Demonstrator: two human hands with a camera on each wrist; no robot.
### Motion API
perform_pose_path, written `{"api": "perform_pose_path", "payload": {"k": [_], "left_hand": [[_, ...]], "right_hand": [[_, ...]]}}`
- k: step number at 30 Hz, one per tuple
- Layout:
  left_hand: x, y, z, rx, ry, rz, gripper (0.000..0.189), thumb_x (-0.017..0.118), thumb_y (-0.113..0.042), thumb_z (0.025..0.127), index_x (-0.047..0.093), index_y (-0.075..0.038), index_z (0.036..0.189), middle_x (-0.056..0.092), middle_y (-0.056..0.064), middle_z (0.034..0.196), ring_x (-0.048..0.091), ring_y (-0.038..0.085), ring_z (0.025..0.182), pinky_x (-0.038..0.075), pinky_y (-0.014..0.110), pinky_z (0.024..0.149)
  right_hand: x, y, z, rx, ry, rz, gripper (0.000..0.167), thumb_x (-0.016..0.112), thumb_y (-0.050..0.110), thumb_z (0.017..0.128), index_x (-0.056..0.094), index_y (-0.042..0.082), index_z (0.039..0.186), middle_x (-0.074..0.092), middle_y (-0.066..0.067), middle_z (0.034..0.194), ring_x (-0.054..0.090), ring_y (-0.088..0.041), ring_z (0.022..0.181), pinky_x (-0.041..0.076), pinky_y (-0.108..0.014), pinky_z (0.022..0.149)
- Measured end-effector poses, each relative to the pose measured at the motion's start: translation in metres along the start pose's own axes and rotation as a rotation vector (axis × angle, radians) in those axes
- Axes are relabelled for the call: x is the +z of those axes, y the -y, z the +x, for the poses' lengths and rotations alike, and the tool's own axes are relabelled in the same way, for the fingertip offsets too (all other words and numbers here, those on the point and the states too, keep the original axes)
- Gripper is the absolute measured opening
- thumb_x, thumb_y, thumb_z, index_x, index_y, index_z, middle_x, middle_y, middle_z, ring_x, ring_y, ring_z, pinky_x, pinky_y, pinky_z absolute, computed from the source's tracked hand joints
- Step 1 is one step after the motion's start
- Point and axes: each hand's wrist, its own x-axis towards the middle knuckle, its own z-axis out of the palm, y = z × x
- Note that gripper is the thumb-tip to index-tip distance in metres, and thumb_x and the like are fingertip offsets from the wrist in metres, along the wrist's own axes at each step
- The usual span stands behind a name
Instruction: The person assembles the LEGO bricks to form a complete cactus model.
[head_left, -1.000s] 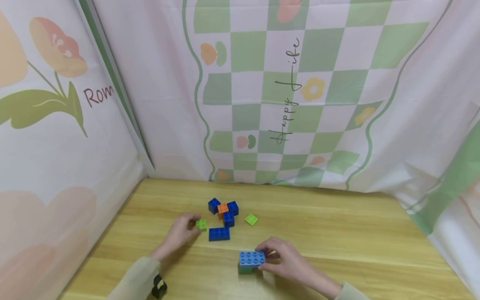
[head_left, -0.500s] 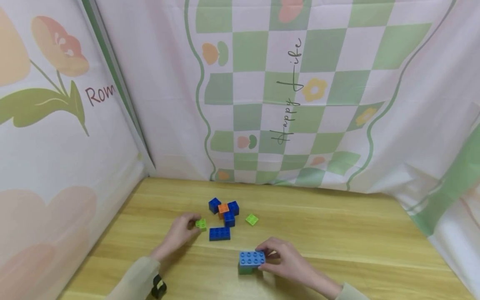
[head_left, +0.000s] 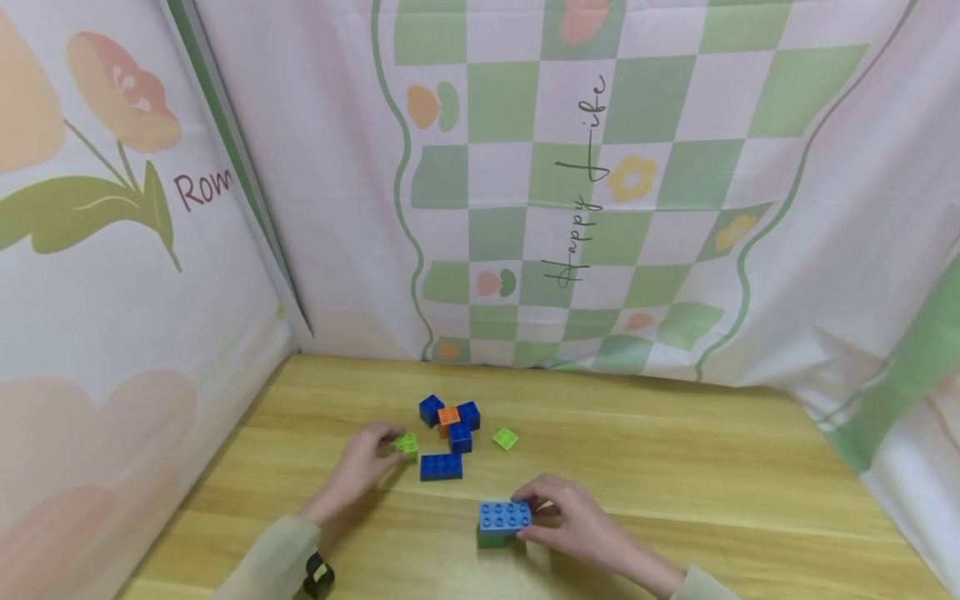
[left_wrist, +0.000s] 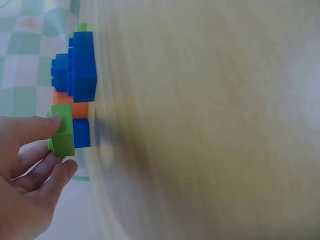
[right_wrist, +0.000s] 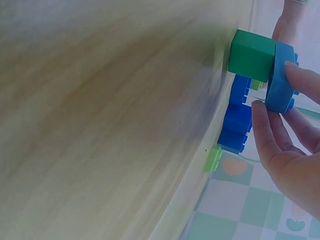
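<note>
My left hand (head_left: pixel 363 463) pinches a lime green brick (head_left: pixel 407 446) between thumb and fingers. In the left wrist view that lime brick (left_wrist: pixel 62 131) is raised off the wooden table. My right hand (head_left: pixel 572 518) grips the right end of a light blue eight-stud brick (head_left: pixel 504 517). Under its left part sits a green brick (head_left: pixel 492 540); the light blue brick (right_wrist: pixel 281 77) overhangs it toward my fingers in the right wrist view. A flat dark blue brick (head_left: pixel 441 467) lies just right of my left hand.
Beyond it an orange brick (head_left: pixel 448 416) stands among several dark blue bricks (head_left: pixel 460 437). A second lime brick (head_left: pixel 506 438) lies to their right on the wooden table (head_left: pixel 675 467). Printed curtains hang along the table's back and left edges.
The lime brick in my left hand has risen slightly and shifted a little to the right. My right hand and its bricks have stayed in place.
</note>
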Motion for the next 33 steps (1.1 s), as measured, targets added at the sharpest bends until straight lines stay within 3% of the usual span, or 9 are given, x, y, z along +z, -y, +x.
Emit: {"api": "perform_pose_path", "payload": {"k": [5, 13, 19, 24, 33], "left_hand": [[-0.002, -0.007, -0.002, -0.015, -0.006, -0.013, 0.033, 0.077, -0.002, 0.081, 0.069, -0.002, 0.113, 0.071, 0.014, 0.114, 0.067, 0.027, 0.105, 0.059, 0.041, 0.092], [-0.002, -0.020, -0.005, 0.027, 0.015, -0.025, 0.030, 0.078, -0.007, 0.082, 0.070, -0.008, 0.111, 0.071, 0.009, 0.111, 0.067, 0.024, 0.105, 0.059, 0.041, 0.092], [0.001, -0.027, -0.008, 0.089, 0.023, -0.031, 0.030, 0.078, -0.007, 0.082, 0.070, -0.008, 0.111, 0.071, 0.009, 0.112, 0.067, 0.024, 0.103, 0.059, 0.040, 0.090], [0.003, -0.033, -0.009, 0.158, 0.046, -0.044, 0.033, 0.077, -0.004, 0.081, 0.068, -0.002, 0.112, 0.071, 0.014, 0.112, 0.068, 0.026, 0.101, 0.060, 0.040, 0.089], [0.007, -0.043, -0.015, 0.215, 0.096, -0.085, 0.034, 0.076, -0.006, 0.081, 0.067, -0.003, 0.114, 0.070, 0.011, 0.112, 0.068, 0.023, 0.100, 0.060, 0.036, 0.090]], "right_hand": [[0.000, 0.000, 0.000, -0.006, -0.002, -0.001, 0.033, 0.077, 0.023, 0.084, 0.067, 0.007, 0.111, 0.069, -0.009, 0.105, 0.068, -0.009, 0.092, 0.061, -0.020, 0.077], [0.000, 0.001, 0.000, 0.003, -0.003, -0.009, 0.033, 0.078, 0.023, 0.084, 0.067, 0.007, 0.111, 0.069, -0.009, 0.105, 0.068, -0.008, 0.091, 0.062, -0.023, 0.077], [0.000, 0.000, 0.000, 0.006, -0.004, -0.011, 0.033, 0.078, 0.024, 0.084, 0.067, 0.007, 0.111, 0.069, -0.008, 0.105, 0.068, -0.008, 0.091, 0.061, -0.022, 0.077], [0.000, 0.000, 0.000, -0.001, -0.007, -0.010, 0.032, 0.078, 0.022, 0.084, 0.067, 0.007, 0.110, 0.070, -0.009, 0.105, 0.068, -0.008, 0.092, 0.061, -0.021, 0.077], [0.000, 0.000, -0.001, -0.008, -0.004, -0.013, 0.032, 0.077, 0.022, 0.084, 0.067, 0.007, 0.111, 0.069, -0.009, 0.105, 0.068, -0.010, 0.092, 0.061, -0.020, 0.077]]}}
